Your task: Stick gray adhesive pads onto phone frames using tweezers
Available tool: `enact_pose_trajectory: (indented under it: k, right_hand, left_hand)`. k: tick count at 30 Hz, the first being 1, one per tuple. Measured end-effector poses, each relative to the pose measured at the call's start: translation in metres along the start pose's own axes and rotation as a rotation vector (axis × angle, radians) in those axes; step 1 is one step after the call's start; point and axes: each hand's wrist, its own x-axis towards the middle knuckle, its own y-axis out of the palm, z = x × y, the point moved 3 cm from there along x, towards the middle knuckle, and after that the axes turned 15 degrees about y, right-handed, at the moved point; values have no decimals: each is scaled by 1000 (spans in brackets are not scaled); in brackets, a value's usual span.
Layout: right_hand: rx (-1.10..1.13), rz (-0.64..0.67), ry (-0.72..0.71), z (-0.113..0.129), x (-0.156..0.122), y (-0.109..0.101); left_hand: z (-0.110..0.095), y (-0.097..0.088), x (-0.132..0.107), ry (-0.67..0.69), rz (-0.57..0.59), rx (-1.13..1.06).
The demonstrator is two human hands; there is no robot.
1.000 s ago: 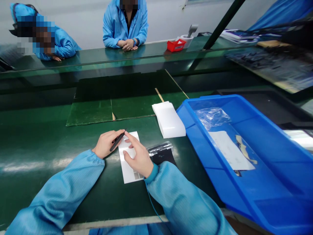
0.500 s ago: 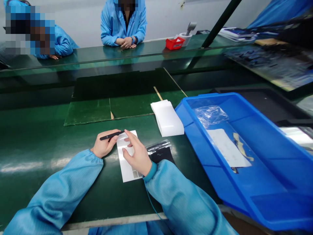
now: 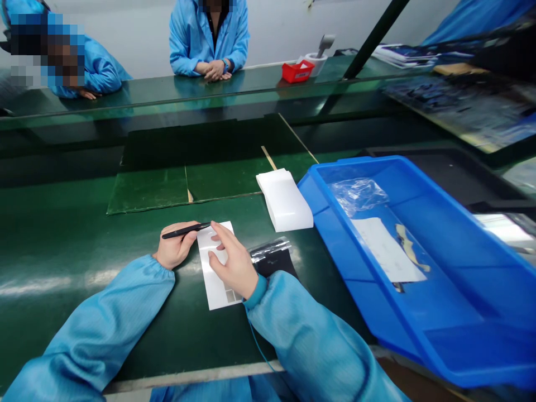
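My left hand [image 3: 175, 247] is shut on slim black tweezers [image 3: 184, 230], which lie almost level with their tip over the edge of a white sheet [image 3: 209, 268]. The sheet lies flat on the green bench mat [image 3: 62, 234], with a small grey patch near its lower end. My right hand [image 3: 233, 262] rests on the sheet with its fingers spread, holding nothing. Just right of that hand lies a black packet in clear film [image 3: 273, 259], partly hidden by my right wrist.
A stack of white sheets [image 3: 285, 201] lies beyond my hands. To the right stands a blue plastic tray [image 3: 347, 262] holding a plastic bag, paper and a tan strip. Two people in blue smocks [image 3: 208, 39] are across the bench, near a small red box [image 3: 297, 71].
The tweezers have turned from a steep slant to nearly level, their rear end swinging left. The view has drifted slightly, and my right hand stays on the sheet.
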Motion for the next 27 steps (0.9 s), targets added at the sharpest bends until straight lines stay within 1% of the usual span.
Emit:
enact_pose_trajectory:
  k: [7,12,18,27]
  right_hand:
    - [14,3,-11,0,0,0]
    - [14,5,-34,1,0,-1]
    - [-13,20,-30,1,0,-1]
    - [-39,-3,-56,3,0,-1]
  left_hand:
    - [2,1,-1,4,10,-1]
    - [0,3,1,20,62,23]
    - [-5,1,7,42,38,-5]
    - [-5,1,8,40,73,27]
